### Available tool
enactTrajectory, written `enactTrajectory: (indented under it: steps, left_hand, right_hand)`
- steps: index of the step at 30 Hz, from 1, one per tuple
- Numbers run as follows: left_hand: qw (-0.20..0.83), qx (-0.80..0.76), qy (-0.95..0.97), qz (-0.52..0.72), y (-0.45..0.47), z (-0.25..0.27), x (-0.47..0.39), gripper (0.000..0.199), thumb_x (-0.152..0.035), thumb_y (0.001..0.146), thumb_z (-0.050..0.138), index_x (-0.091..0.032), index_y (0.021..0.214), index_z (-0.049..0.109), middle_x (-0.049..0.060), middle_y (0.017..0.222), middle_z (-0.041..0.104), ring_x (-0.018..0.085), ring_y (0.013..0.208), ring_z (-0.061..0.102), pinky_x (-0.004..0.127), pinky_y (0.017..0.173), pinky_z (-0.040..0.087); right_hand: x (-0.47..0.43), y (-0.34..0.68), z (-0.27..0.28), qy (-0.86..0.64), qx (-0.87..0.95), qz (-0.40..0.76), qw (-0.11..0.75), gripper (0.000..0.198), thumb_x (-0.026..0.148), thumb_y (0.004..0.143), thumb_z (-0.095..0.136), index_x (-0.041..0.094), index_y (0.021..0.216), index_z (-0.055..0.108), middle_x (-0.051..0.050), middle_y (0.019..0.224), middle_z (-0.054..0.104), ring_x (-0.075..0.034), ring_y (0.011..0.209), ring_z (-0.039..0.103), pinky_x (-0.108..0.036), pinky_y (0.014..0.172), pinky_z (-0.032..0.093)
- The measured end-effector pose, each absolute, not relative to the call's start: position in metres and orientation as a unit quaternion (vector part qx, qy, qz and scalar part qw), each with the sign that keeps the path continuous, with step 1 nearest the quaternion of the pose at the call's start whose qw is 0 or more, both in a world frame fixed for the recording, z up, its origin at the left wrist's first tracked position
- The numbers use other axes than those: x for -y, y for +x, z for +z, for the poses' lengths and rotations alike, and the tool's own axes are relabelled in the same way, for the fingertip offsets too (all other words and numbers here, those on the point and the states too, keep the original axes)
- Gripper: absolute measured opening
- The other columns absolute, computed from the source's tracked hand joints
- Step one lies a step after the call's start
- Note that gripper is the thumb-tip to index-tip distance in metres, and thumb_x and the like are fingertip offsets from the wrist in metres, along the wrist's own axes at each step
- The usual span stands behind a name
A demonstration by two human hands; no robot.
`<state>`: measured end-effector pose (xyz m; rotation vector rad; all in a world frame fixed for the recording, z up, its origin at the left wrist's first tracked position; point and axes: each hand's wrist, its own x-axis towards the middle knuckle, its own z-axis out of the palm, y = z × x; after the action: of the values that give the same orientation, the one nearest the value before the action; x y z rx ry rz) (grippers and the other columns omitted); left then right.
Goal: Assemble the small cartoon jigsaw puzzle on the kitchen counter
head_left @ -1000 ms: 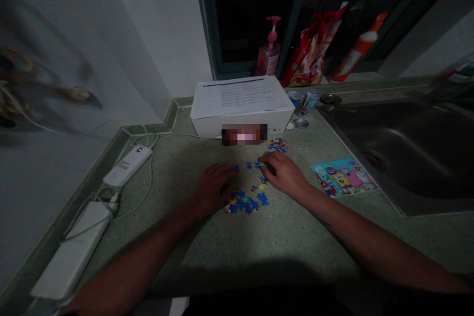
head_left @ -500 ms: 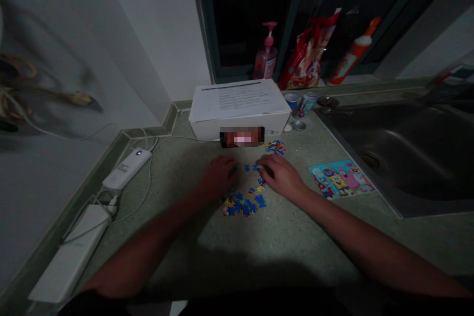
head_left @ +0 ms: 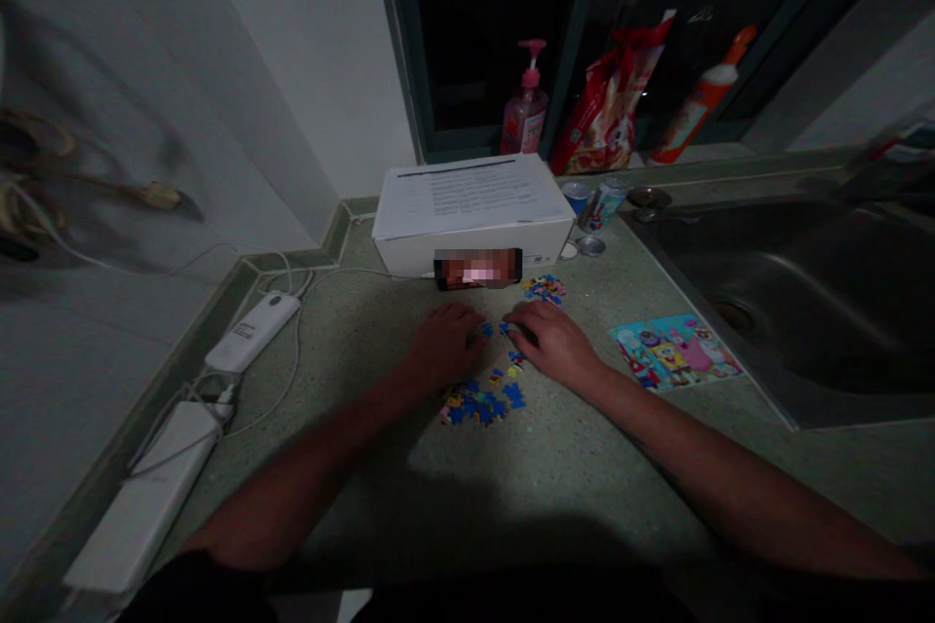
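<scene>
Several blue jigsaw puzzle pieces lie between my hands on the green-grey counter. My left hand (head_left: 447, 343) is low over the counter, its fingers curled and its fingertips at a small blue puzzle piece (head_left: 487, 330). Opposite it, my right hand (head_left: 553, 341) has thumb and forefinger closed at another blue puzzle piece (head_left: 504, 328). Closer to me lies a loose heap of blue and yellow puzzle pieces (head_left: 478, 405). A smaller pile of mixed pieces (head_left: 544, 289) sits beyond my right hand. On the right rests a colourful cartoon picture card (head_left: 676, 352).
A phone (head_left: 478, 270) leans against a white box (head_left: 471, 200) topped with a printed sheet. Opened cans (head_left: 605, 204) stand beside the box. The sink (head_left: 804, 302) is on the right. White power devices (head_left: 252, 331) with cables lie on the left.
My left hand has moved right, bringing its fingertips to the small blue piece in the middle. My right hand has stayed almost in place.
</scene>
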<state>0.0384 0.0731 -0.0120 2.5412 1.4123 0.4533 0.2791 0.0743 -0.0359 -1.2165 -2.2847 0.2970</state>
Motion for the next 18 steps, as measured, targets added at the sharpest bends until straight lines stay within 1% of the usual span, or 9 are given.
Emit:
enactTrajectory:
  steps: [4,9,12,16,18]
  left_hand:
    - [0.1,-0.483,0.858,0.141,0.05,-0.0133,-0.0817,0.03,-0.028,0.095,0.074,-0.016,0.122,0.074,0.012,0.118,0.07,0.031,0.116,0.063,0.048,0.107,0.054]
    - [0.091,-0.476,0.862,0.149,0.0496,-0.0133,-0.0782,0.021,-0.022,0.1,0.066,-0.015,0.117,0.075,0.01,0.116,0.069,0.029,0.116,0.063,0.046,0.108,0.053]
    - [0.101,-0.48,0.857,0.157,0.0473,-0.0166,-0.079,0.018,-0.023,0.099,0.067,-0.017,0.114,0.076,0.01,0.114,0.07,0.028,0.114,0.063,0.046,0.108,0.052]
    - [0.102,-0.487,0.852,0.165,0.0475,-0.0203,-0.0807,0.025,-0.026,0.096,0.07,-0.02,0.12,0.074,0.01,0.118,0.07,0.029,0.116,0.062,0.047,0.108,0.052]
    - [0.1,-0.483,0.855,0.162,0.0493,-0.0202,-0.0804,0.027,-0.027,0.096,0.071,-0.019,0.122,0.073,0.01,0.119,0.069,0.029,0.117,0.062,0.048,0.108,0.052]
  right_hand:
    - [-0.0758,0.2798,-0.0357,-0.447,0.849,0.109,0.259,0.023,0.024,0.099,0.062,0.023,0.117,0.076,-0.011,0.113,0.074,-0.03,0.108,0.068,-0.049,0.099,0.055]
    - [-0.0786,0.2779,-0.0374,-0.45,0.85,0.104,0.254,0.023,0.025,0.099,0.06,0.023,0.114,0.078,-0.011,0.111,0.074,-0.03,0.105,0.069,-0.049,0.097,0.056]
    - [-0.0799,0.2767,-0.0381,-0.45,0.851,0.102,0.252,0.024,0.025,0.1,0.059,0.024,0.113,0.078,-0.01,0.111,0.073,-0.03,0.105,0.068,-0.048,0.096,0.055]
    - [-0.0803,0.2758,-0.0379,-0.452,0.853,0.098,0.244,0.023,0.024,0.1,0.059,0.022,0.114,0.077,-0.011,0.112,0.073,-0.03,0.107,0.068,-0.048,0.097,0.055]
    - [-0.0804,0.2753,-0.0379,-0.454,0.852,0.097,0.242,0.021,0.023,0.101,0.06,0.021,0.114,0.077,-0.011,0.112,0.073,-0.03,0.108,0.068,-0.048,0.097,0.055]
